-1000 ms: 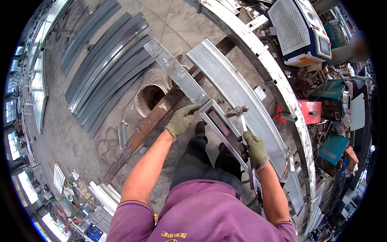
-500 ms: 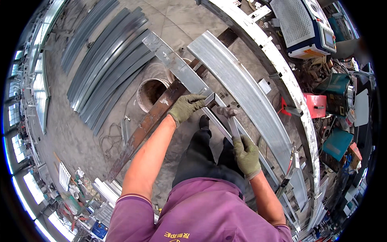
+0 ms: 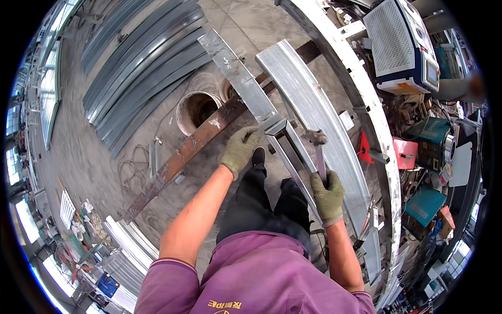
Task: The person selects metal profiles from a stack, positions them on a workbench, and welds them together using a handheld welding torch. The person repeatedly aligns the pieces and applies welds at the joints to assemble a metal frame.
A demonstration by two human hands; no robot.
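My right hand, in a green work glove, is closed round the handle of a hammer. The hammer head is up, just right of a metal frame of two parallel rails. A flat grey metal bar runs from the far left and meets this frame at its far end. To the left of that joint is my gloved left hand, holding nothing I can see. Its fingers are loosely bent, thumb apart, tips close to the bar's edge; whether they touch it I cannot tell.
A rusty steel beam crosses beneath the bar, beside a round bucket-like container. A wide curved galvanized channel lies right of the frame, with a long white-stained beam beyond. Curved metal profiles are stacked at far left; machines stand right.
My left hand has come off the joint and drawn back to the left. The hammer has moved right and farther up, away from the rails. The view has shifted slightly.
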